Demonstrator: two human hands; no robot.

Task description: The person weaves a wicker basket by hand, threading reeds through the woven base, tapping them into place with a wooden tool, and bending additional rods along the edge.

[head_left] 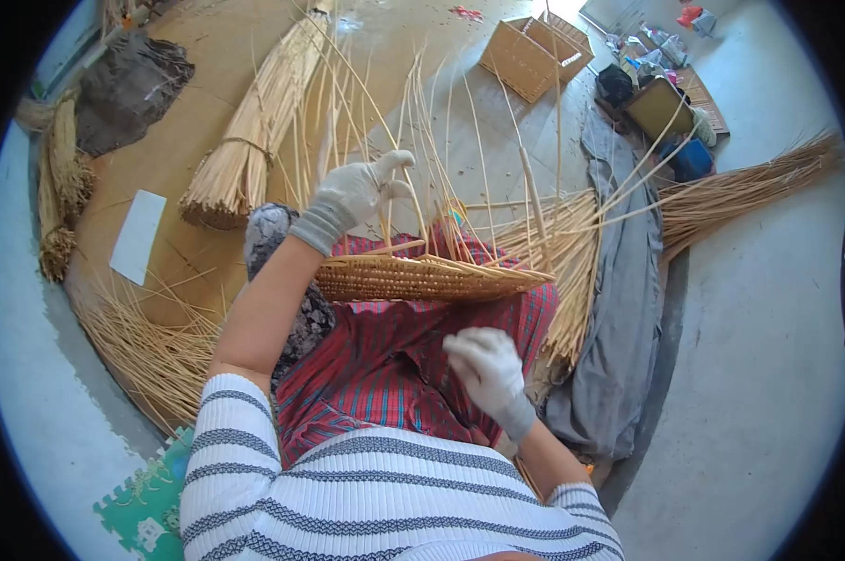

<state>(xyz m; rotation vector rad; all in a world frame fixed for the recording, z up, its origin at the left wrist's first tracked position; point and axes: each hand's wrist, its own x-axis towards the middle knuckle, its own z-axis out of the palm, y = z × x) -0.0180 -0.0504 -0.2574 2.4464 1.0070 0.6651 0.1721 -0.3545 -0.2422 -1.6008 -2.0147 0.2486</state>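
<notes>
A half-woven wicker basket piece (413,280) rests across my lap on a red plaid cloth (375,360), its long loose strands standing up from the far side. My left hand (352,198), in a pale knit glove, is above the weave's left part. Its fingers close around a long wicker strand (370,101) that rises from the weave. Below the near edge of the basket piece, my gloved right hand (488,371) hovers over the cloth, apart from the weave. Its fingers are curled and slightly blurred, with nothing seen in them.
A tied bundle of strands (245,154) lies ahead on the left, with loose strands (151,351) nearer. To the right are more strands (572,280), a grey cloth (619,346) and a brown bundle (750,192). A woven box (525,65) stands farther off.
</notes>
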